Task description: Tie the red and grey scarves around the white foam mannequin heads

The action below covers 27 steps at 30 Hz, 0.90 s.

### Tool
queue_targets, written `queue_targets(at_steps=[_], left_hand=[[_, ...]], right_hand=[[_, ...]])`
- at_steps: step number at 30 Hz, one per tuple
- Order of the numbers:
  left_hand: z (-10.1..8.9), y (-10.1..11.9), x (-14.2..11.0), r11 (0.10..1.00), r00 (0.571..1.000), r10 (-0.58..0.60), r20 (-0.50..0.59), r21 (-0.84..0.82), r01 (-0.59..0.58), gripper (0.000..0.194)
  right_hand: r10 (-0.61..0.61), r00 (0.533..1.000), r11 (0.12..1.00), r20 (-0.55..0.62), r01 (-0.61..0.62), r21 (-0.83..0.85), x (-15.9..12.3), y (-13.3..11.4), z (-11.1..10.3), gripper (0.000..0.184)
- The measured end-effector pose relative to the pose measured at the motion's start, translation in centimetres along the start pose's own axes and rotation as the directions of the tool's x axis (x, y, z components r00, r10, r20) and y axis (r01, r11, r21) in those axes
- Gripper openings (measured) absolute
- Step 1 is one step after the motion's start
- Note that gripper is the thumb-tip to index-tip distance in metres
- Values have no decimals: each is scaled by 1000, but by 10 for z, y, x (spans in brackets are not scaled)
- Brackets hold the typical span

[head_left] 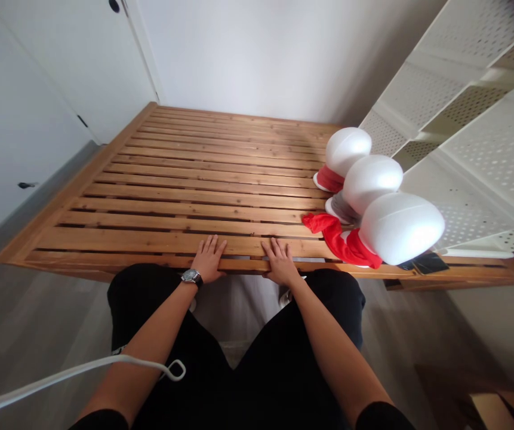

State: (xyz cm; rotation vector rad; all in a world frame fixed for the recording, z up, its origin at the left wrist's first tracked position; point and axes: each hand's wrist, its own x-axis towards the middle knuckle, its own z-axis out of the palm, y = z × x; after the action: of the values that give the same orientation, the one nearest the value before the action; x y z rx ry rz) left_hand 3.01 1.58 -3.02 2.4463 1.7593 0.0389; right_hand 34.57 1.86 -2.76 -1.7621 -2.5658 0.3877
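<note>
Head view: at left, the left hand (209,260) is rested, fingers spread, on a slatted wooden platform (185,209); beside it, the right hand (280,263) is likewise spread. Nothing is gripped; a pause, seemingly. Farther right stand three white head-shaped forms (402,228), red cloth (354,246) around the nearest's base. Reaching them would require a hand to be lifted.

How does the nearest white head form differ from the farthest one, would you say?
The nearest head form wears bright red cloth that trails onto the slats; the farthest head form has duller red cloth gathered at its neck. The nearest looks larger in view than the farthest. Both are smooth and white.
</note>
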Motion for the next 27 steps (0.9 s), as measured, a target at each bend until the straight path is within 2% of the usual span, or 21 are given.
queue_targets(at_steps=[27], left_hand=[[-2, 1, 0, 1000, 1000, -10, 24, 22, 9, 122]], right_hand=[[11, 1000, 1000, 27, -11, -5, 1, -1, -1, 121]])
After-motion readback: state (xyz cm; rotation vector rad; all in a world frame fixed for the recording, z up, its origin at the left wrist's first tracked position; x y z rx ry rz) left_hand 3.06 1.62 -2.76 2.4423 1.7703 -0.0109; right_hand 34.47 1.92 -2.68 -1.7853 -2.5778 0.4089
